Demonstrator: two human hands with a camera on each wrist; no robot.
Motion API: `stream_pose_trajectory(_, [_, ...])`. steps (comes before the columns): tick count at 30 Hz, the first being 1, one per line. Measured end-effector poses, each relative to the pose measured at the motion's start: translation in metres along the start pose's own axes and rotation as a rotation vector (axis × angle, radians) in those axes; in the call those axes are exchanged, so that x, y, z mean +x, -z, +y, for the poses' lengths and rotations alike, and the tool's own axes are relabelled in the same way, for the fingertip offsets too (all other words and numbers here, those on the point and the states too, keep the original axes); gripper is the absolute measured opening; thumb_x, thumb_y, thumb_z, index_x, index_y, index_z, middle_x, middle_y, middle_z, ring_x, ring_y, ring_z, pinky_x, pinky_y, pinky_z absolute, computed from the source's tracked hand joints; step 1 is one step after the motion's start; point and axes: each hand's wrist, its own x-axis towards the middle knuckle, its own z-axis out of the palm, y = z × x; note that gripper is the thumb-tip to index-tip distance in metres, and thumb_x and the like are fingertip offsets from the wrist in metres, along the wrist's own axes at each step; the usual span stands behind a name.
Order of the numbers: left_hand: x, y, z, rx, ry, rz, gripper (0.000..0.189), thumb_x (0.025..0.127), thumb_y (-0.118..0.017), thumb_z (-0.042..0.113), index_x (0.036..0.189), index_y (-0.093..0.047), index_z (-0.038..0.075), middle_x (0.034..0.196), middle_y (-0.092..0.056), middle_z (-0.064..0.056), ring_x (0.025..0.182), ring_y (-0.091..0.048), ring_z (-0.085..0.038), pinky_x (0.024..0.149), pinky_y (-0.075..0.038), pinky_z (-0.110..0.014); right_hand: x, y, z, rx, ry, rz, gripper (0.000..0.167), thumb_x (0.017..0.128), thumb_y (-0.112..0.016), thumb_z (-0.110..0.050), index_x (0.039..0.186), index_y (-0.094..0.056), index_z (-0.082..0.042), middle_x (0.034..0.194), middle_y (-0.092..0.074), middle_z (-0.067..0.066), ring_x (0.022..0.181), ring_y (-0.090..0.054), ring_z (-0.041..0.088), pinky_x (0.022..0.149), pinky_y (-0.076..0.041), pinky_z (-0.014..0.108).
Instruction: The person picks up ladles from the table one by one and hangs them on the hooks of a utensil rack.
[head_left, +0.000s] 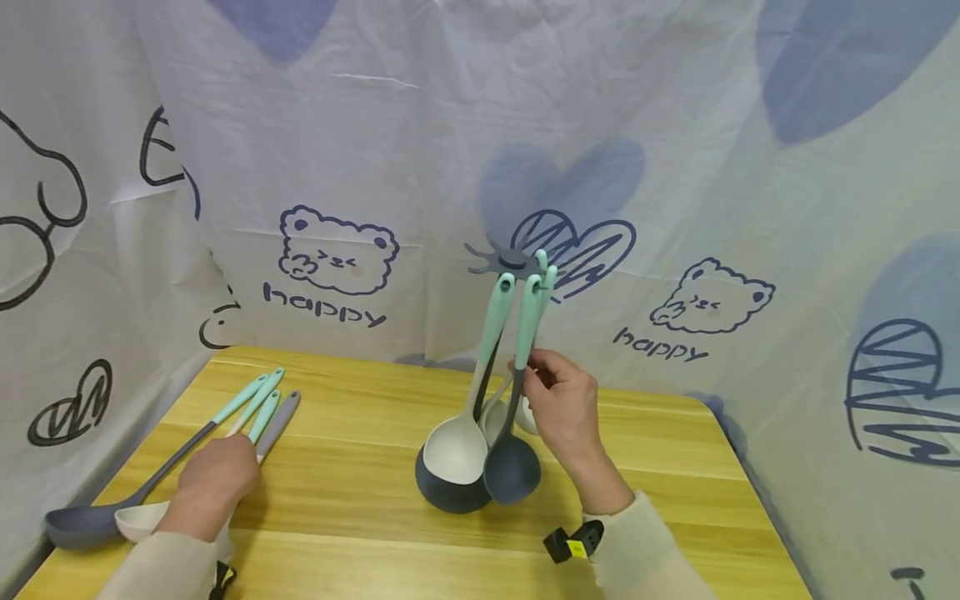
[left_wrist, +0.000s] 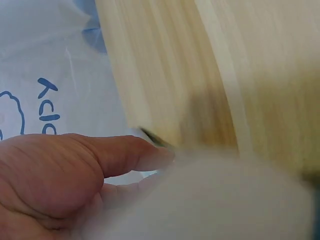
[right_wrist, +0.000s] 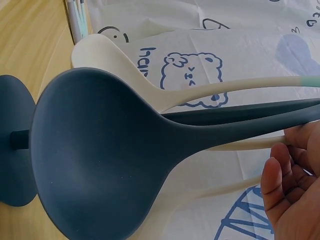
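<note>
A dark grey utensil stand [head_left: 513,261] with pronged top holds several hanging utensils. Among them are a white ladle [head_left: 455,450] and a dark grey ladle [head_left: 513,471] with mint handle. My right hand [head_left: 564,408] pinches the dark ladle's shank just below the mint part; its curled fingers show in the right wrist view. At the left, my left hand [head_left: 219,477] grips a utensil, its handle mostly hidden by the hand. A blurred pale head [left_wrist: 215,200] fills the lower left wrist view, close to my thumb and fingers.
Beside my left hand lie another dark grey ladle [head_left: 86,527], a white-headed utensil [head_left: 138,521] and several handles, mint and grey [head_left: 281,421]. The stand's round dark base [right_wrist: 15,175] rests on the wooden table [head_left: 345,500]. Printed cloth [head_left: 420,167] hangs behind and at both sides.
</note>
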Motion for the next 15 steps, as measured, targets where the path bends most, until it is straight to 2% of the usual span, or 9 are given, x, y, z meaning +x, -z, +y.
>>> stream_pose_trajectory(8, [-0.002, 0.006, -0.001, -0.031, -0.005, 0.003, 0.020, 0.091, -0.066, 0.011, 0.092, -0.061, -0.009, 0.080, -0.062, -0.016, 0.072, -0.057, -0.031, 0.063, -0.051, -0.045, 0.000, 0.001, -0.001, 0.001, -0.004, -0.005, 0.015, 0.100, -0.070, -0.006, 0.108, -0.082, -0.007, 0.081, -0.077, 0.009, 0.062, -0.065, 0.020, 0.056, -0.050, 0.023])
stream_pose_trajectory(15, [-0.007, 0.015, 0.004, -0.053, 0.009, -0.015, 0.028, 0.093, -0.068, 0.021, 0.088, -0.059, -0.005, 0.078, -0.059, -0.013, 0.069, -0.055, -0.029, 0.061, -0.048, -0.041, 0.000, 0.001, -0.001, -0.005, 0.002, -0.006, 0.015, 0.100, -0.069, -0.006, 0.107, -0.082, -0.008, 0.081, -0.076, 0.009, 0.061, -0.062, 0.014, 0.056, -0.050, 0.023])
